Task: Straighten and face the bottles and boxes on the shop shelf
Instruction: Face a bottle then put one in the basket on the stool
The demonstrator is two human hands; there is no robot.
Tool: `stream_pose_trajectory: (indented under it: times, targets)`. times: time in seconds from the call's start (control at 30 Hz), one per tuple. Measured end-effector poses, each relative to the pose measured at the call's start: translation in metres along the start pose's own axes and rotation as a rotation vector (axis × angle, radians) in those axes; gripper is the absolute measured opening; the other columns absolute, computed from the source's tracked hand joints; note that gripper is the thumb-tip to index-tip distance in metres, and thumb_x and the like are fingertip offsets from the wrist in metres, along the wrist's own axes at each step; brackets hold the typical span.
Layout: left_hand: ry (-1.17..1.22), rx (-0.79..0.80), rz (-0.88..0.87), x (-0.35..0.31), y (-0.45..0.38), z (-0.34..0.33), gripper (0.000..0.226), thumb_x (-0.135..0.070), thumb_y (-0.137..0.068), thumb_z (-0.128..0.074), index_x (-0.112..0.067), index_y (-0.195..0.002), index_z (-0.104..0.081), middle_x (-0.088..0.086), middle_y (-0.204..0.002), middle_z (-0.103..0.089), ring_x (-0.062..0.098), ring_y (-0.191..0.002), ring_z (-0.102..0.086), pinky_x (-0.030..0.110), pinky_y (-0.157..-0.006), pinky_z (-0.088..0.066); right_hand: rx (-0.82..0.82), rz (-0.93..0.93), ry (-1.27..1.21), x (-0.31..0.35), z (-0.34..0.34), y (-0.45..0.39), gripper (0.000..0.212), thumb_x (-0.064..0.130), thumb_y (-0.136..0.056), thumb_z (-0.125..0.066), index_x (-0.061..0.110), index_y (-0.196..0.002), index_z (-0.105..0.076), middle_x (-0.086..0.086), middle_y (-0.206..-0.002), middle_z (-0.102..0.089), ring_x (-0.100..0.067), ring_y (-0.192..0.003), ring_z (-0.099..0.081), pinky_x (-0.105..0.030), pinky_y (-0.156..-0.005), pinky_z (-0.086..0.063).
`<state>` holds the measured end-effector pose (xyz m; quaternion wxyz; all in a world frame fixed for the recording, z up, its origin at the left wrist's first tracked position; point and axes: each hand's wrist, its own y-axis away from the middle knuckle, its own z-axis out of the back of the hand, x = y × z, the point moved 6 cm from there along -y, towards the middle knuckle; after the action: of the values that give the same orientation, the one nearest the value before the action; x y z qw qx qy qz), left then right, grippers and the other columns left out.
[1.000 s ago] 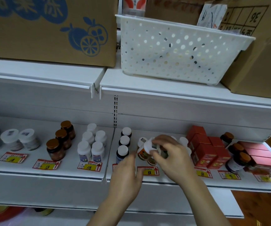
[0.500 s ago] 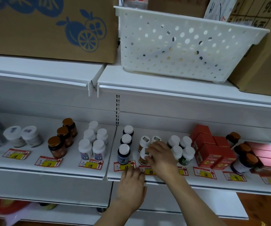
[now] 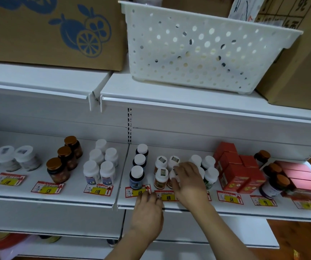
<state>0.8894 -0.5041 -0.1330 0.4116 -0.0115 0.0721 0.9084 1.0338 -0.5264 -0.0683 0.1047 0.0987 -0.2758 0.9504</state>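
Since a second ago our right hand (image 3: 187, 182) set its white-capped bottle (image 3: 173, 177) down, still gripping it; left hand (image 3: 147, 212) flat on shelf edge (image 3: 226, 210); basket (image 3: 197, 53) contents unclear.

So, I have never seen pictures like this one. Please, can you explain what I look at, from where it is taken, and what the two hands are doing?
There is no machine here. A person wears a camera on the head, so you look forward and down at that person's own bare hands in front of a shop shelf.

On the shelf stand small bottles in rows: white-capped ones, brown jars, dark bottles, and red boxes. Price tags lie along the front edge. Above sit a white basket and cardboard boxes.

The right hand rests over a white-capped bottle in the front row; whether the grip is closed around it is hidden. The left hand rests open at the shelf edge, holding nothing.
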Motion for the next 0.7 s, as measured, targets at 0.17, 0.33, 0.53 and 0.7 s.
stream_pose_trajectory:
  times: [0.17,0.33,0.53,0.7]
  targets:
    - [0.008,0.013,0.033,-0.002,-0.001,0.0,0.048,-0.032,-0.099,-0.042,-0.012,-0.142,-0.044,0.012,-0.149,-0.039,0.036,-0.143,-0.024,0.045,-0.119,-0.02,0.063,-0.018,0.027,-0.001,-0.005,0.003,0.025,0.02,-0.083,-0.053,0.008,-0.098,-0.068,-0.01,-0.102,-0.064,-0.033,-0.101,-0.057,-0.043,-0.08,-0.054]
    - [0.071,-0.058,0.064,-0.004,0.002,0.015,0.047,-0.034,-0.098,-0.043,-0.015,-0.142,-0.043,0.01,-0.151,-0.037,0.032,-0.144,-0.025,0.042,-0.119,-0.024,0.076,-0.053,-0.054,0.003,0.009,0.003,0.021,0.017,-0.082,-0.058,0.011,-0.098,-0.069,-0.006,-0.098,-0.064,-0.03,-0.086,-0.062,-0.036,-0.067,-0.053]
    - [0.716,-0.391,0.181,-0.003,0.009,0.067,0.026,-0.032,-0.099,-0.05,-0.022,-0.119,-0.063,-0.005,-0.115,-0.066,0.015,-0.106,-0.059,0.029,-0.088,-0.048,-0.117,-0.304,-0.297,0.011,0.088,-0.001,0.02,0.022,-0.085,-0.071,0.027,-0.104,-0.071,0.011,-0.102,-0.066,-0.007,-0.088,-0.063,-0.025,-0.074,-0.051]
    - [1.527,-0.407,0.313,-0.018,0.03,0.101,0.013,-0.026,-0.1,-0.057,-0.025,-0.095,-0.069,-0.009,-0.089,-0.073,0.014,-0.092,-0.068,0.033,-0.086,-0.056,-0.258,-0.552,-0.702,0.024,0.123,0.013,0.02,0.019,-0.088,-0.073,0.032,-0.103,-0.072,0.013,-0.103,-0.071,0.002,-0.091,-0.067,-0.014,-0.078,-0.053]
